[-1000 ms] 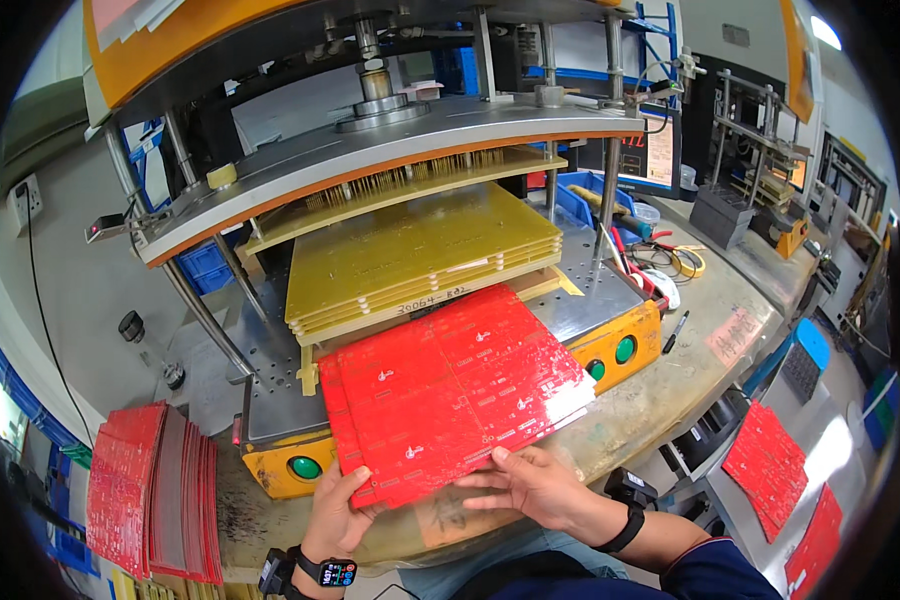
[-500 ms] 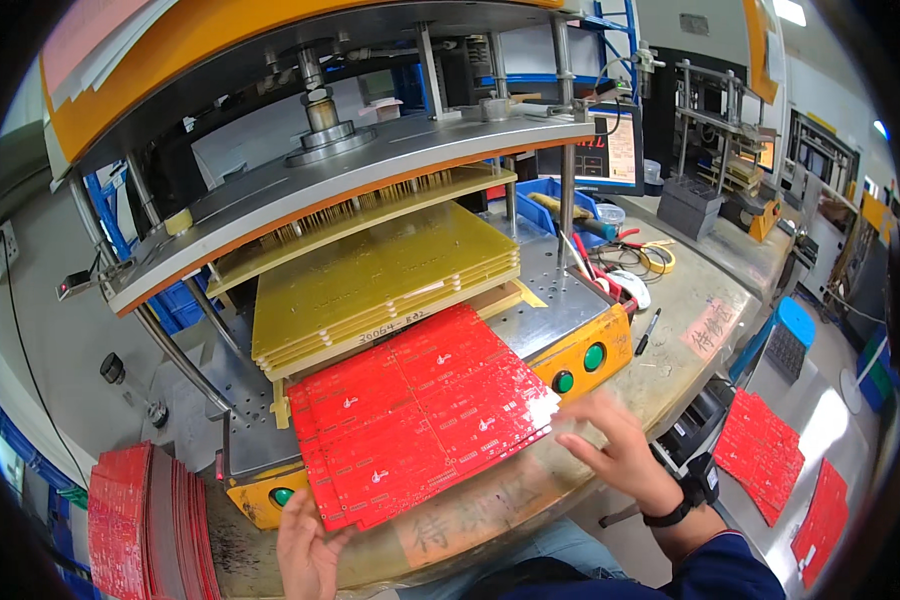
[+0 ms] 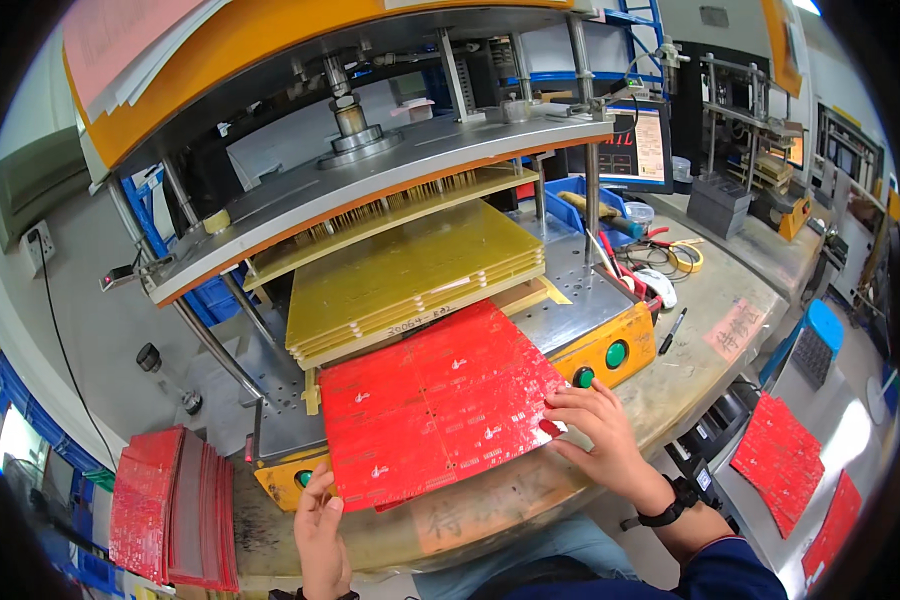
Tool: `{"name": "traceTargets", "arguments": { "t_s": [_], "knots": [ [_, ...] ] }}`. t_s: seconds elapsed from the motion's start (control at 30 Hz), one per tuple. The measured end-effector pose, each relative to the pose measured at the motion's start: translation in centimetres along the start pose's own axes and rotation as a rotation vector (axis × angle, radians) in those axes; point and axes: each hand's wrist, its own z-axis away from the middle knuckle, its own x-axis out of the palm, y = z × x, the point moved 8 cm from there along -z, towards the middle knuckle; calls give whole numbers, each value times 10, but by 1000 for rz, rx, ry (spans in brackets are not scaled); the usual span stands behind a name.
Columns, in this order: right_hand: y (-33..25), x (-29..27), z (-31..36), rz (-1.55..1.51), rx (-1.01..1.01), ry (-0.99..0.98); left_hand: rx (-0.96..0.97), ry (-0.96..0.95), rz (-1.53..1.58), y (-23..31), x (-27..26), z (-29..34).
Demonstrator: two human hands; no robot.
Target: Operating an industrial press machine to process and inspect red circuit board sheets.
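Note:
Red printed circuit board panels point(image 3: 440, 410), seemingly a thin pile with a lower edge peeking out, lie tilted at the front of the press. My left hand point(image 3: 320, 525) grips the near left corner, its thumb at the edge. At the right edge my right hand point(image 3: 600, 435) holds the panels, fingers on top and thumb at the side. Just behind them is a yellow layered test fixture point(image 3: 410, 275), under an upper plate with many pins point(image 3: 390, 200). The undersides of the panels are hidden.
A tall pile of red panels point(image 3: 170, 510) stands at the lower left. Green buttons point(image 3: 616, 353) sit on the press's orange front. Pliers, wires, a marker point(image 3: 673, 331) and a blue bin point(image 3: 595, 212) are at the right. More red panels point(image 3: 780, 460) lie at the far right.
My right hand has come in from beside the panels and closed on their right edge. My left hand now grips the near left corner. The top panel lies differently over those below; the view has shifted.

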Motion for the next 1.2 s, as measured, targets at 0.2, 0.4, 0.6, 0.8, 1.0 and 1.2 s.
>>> {"name": "traceTargets", "arguments": {
  "t_s": [0.2,0.4,0.6,0.8,1.0,1.2],
  "knots": [
    [-25,-12,17,-225,31,-15,-155,125,182,8,-17,37],
    [-46,21,47,-1117,307,-190,-203,128,454,16,-38,82],
    [-75,63,57,-1624,428,-408,-112,220,404,25,-78,121],
    [-94,86,64,-1721,567,-587,-22,278,301,32,-105,145],
    [-98,91,72,-1716,546,-619,-9,311,344,23,-117,154],
    [-98,86,66,-1732,458,-577,-22,264,371,19,-111,153]
  ]
}}
